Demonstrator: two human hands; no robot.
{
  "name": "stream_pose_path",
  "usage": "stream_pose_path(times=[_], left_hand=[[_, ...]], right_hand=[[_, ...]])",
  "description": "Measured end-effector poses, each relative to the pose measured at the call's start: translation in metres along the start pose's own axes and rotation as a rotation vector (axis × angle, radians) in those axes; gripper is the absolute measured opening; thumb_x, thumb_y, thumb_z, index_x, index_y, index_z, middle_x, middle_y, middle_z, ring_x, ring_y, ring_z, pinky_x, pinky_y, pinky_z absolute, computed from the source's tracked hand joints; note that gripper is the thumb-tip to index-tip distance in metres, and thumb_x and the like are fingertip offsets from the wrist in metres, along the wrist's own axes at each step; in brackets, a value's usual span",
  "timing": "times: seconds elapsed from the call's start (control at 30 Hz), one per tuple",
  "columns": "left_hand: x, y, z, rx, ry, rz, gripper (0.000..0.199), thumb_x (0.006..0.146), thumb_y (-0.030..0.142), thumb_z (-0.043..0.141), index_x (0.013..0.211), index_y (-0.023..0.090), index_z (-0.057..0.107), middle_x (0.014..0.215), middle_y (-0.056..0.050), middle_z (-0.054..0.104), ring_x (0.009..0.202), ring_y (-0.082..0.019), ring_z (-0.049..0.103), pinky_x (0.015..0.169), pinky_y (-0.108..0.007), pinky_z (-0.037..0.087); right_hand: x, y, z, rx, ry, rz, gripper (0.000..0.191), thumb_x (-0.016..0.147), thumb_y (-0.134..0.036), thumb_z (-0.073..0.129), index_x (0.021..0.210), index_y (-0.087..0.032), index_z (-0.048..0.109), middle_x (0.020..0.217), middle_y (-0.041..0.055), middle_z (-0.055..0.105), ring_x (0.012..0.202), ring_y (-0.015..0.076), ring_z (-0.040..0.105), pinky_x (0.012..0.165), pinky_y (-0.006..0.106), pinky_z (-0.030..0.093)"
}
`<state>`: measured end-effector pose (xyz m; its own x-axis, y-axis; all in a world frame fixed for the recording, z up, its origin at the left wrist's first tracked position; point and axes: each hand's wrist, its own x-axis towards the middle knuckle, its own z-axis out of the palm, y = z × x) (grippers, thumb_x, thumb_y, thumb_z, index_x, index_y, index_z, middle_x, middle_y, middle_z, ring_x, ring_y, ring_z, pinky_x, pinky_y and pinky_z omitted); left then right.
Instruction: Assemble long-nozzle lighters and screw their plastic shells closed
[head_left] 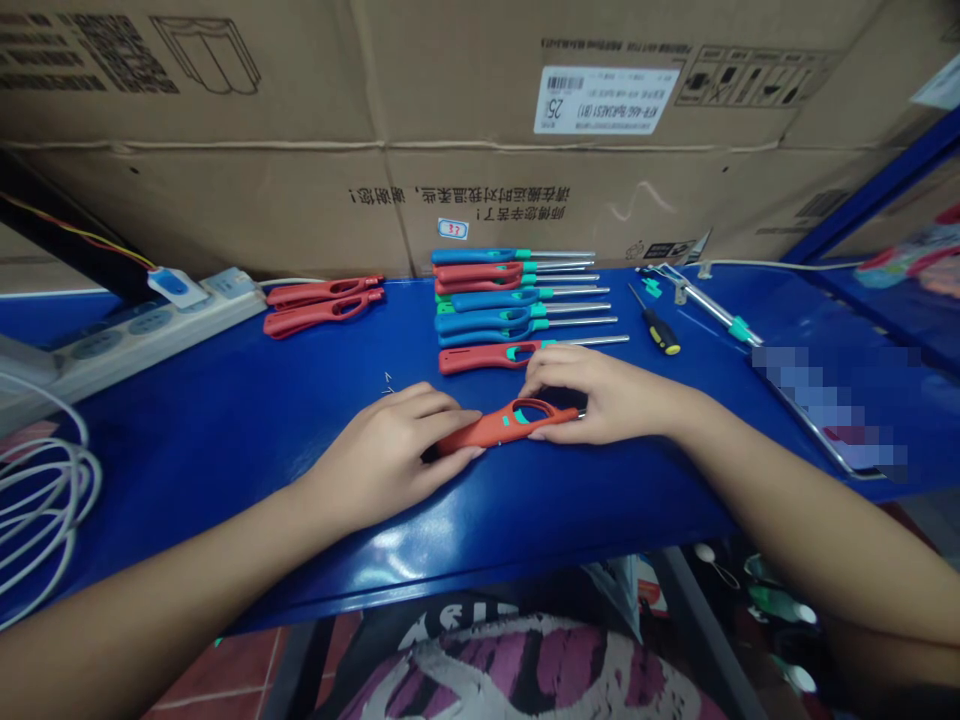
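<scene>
An orange-red lighter (487, 430) with a green trigger lies level between my hands, low over the blue table. My left hand (409, 440) is closed round its handle end. The fingers of my right hand (570, 395) pinch its front end, where a short bit of metal shows. Just beyond is a row of blue and red lighters (484, 322) with long metal tubes pointing right. Further left, red handle shells (322, 305) lie together without tubes. Tiny metal pieces (388, 383) rest on the table beyond my left hand.
The blue table (225, 420) ends near my body. A power strip (150, 325) and coiled white cable (52, 500) are at left. At right lie a screwdriver (655, 322) and metal tubes (705, 300). Cardboard (300, 210) stands behind.
</scene>
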<state>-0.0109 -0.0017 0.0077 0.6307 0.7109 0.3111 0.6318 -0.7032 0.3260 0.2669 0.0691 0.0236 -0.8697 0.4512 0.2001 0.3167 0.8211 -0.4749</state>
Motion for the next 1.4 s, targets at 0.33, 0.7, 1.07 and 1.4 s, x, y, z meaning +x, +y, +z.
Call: stream_pose_path(times=[0.33, 0.7, 1.07, 1.4], left_hand=[[-0.001, 0.001, 0.005, -0.031, -0.015, -0.027, 0.028, 0.097, 0.034, 0.065, 0.118, 0.016, 0.071, 0.107, -0.009, 0.07, 0.097, -0.023, 0.065, 0.085, -0.038, 0.056], [-0.003, 0.003, 0.008, 0.062, 0.0, 0.017, 0.031, 0.094, 0.021, 0.063, 0.122, 0.009, 0.067, 0.103, -0.011, 0.07, 0.095, -0.026, 0.065, 0.084, -0.039, 0.055], [0.001, -0.001, 0.001, -0.187, 0.02, -0.058, 0.023, 0.102, 0.032, 0.056, 0.106, 0.013, 0.07, 0.092, -0.006, 0.068, 0.084, -0.019, 0.062, 0.076, -0.03, 0.048], [0.003, -0.007, -0.007, -0.17, 0.066, -0.112, 0.026, 0.104, 0.032, 0.049, 0.11, 0.013, 0.066, 0.095, -0.007, 0.066, 0.09, -0.02, 0.06, 0.083, -0.032, 0.046]], right_hand=[[-0.001, 0.0, 0.003, -0.059, -0.034, -0.002, 0.026, 0.088, -0.035, 0.073, 0.101, -0.015, 0.065, 0.102, 0.009, 0.064, 0.096, 0.0211, 0.06, 0.084, 0.033, 0.048], [-0.001, -0.004, 0.013, -0.44, 0.047, -0.142, 0.031, 0.096, -0.034, 0.06, 0.113, -0.011, 0.071, 0.101, 0.0119, 0.073, 0.086, 0.0225, 0.069, 0.071, 0.032, 0.051], [-0.001, -0.008, 0.023, -0.401, 0.178, -0.127, 0.025, 0.102, -0.032, 0.053, 0.099, -0.013, 0.07, 0.089, 0.007, 0.074, 0.081, 0.0205, 0.07, 0.071, 0.031, 0.051], [0.002, -0.003, -0.007, -0.189, 0.136, 0.058, 0.018, 0.096, -0.035, 0.064, 0.1, -0.018, 0.065, 0.097, 0.0048, 0.07, 0.086, 0.0167, 0.065, 0.073, 0.026, 0.048]])
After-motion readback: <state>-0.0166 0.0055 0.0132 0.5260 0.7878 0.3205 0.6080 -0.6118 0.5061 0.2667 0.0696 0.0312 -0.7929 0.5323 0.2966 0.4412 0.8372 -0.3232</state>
